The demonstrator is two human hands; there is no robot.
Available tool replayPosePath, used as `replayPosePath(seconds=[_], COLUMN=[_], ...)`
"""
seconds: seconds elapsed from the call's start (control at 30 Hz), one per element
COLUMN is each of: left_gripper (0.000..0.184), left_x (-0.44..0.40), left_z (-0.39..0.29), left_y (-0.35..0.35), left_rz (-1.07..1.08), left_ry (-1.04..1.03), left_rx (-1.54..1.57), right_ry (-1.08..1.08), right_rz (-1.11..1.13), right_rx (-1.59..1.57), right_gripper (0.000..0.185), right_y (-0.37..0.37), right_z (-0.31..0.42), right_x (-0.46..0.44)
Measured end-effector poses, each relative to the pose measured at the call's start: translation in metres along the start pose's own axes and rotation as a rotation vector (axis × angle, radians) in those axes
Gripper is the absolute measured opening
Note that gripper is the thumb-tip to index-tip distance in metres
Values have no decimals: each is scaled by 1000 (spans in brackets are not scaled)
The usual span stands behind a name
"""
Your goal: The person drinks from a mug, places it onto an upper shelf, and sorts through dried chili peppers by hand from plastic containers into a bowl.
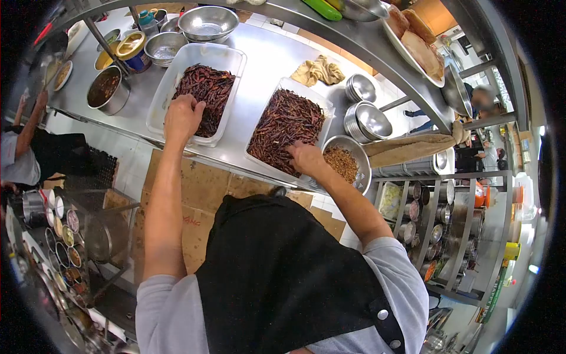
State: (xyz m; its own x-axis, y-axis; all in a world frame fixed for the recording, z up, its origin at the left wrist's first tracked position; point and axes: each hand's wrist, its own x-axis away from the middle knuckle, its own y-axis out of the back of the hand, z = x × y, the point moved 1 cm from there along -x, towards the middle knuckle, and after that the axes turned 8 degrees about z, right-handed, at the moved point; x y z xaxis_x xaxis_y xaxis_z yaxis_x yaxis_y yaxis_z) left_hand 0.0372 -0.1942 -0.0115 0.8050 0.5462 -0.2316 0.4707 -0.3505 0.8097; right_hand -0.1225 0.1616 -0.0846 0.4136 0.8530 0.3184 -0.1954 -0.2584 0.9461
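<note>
Two plastic tubs stand side by side on the steel table. Dark red dried chillies [212, 85] lie in the left tub [158, 112], and more dried chillies [286, 121] fill the right tub [328, 109]. My left hand [184, 118] is at the left pile, its fingers curled down against the chillies; whatever is between them is hidden. My right hand [305, 158] reaches to the near right part of the other pile, fingertips bent among the chillies, and their grip cannot be made out. Beside it, a perforated metal colander [364, 171] holds small yellowish-brown seeds or bits [341, 163].
Metal bowls [207, 23] and a pot of dark sauce [108, 89] stand on the left. A crumpled cloth [318, 71] lies behind the tubs, with stacked bowls [372, 121] to the right. An overhead shelf [354, 56] crosses above. Another person's arm [30, 121] is at far left.
</note>
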Motion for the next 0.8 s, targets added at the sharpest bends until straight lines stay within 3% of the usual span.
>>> replayPosePath(seconds=[0.17,0.27,0.3,0.43,0.47,0.5,0.53,0.57,0.6,0.63,0.77,0.8], left_gripper=[26,25,23,18,14,13,15,18,22,25,30,30], left_x=[2,4,5,20,30,45,58,67,75,83,92,90], left_z=[-4,-5,-4,-45,-70,-91,-108,-123,-138,-157,-216,-212], left_y=[3,4,2,7,1,-10,-26,-48,-72,-92,-122,-126], left_rz=[-77,-164,-277,-612,-616,-473,-330,-107,117,160,151,211], left_ry=[35,8,-31,-211,-211,-144,-78,1,85,56,61,104], left_rx=[28,15,93,102,194,267,336,448,555,666,925,734], right_ry=[81,164,174,284,88,-116,-110,-96,-52,-6,42,21], right_rz=[42,-30,-45,-280,-110,75,102,86,55,29,9,-7], right_rx=[55,-83,-85,-434,-840,-1238,-1587,-1593,-1814,-2033,-2023,-1963], right_gripper=[17,15,15,26,24,23,20,20,19,17,17,17], right_y=[-22,-27,-20,2,21,34,37,42,47,51,63,62], right_z=[-10,-24,-28,-50,-47,-46,-47,-48,-46,-43,-25,-21], right_x=[-8,-6,-8,-16,-10,-4,-2,-1,0,2,10,13])
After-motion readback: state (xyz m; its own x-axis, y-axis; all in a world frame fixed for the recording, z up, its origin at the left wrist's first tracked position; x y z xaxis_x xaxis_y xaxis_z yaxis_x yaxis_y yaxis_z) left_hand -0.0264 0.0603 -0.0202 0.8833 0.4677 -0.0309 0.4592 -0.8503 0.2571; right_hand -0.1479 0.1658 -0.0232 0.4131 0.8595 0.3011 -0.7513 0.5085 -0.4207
